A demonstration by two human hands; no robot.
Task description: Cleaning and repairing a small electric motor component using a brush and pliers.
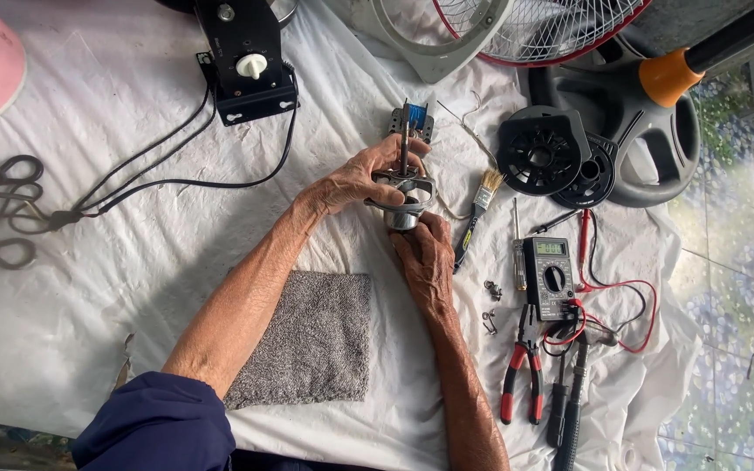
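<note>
My left hand (355,181) grips the side of a small metal fan motor part (405,194) with a thin shaft sticking up from it. My right hand (423,257) holds the same part from below, fingers curled under its round silver end. Both hands keep it just above the white cloth (115,279). Right behind the shaft lies a motor stator with blue-wrapped windings (412,120).
A grey towel (316,340) lies under my left forearm. A paintbrush (478,205), a multimeter (549,272) with red leads, red-handled pliers (523,375) and screwdrivers sit to the right. Black fan housings (544,155), a switch box (246,65) with cables and scissors (2,187) surround the spot.
</note>
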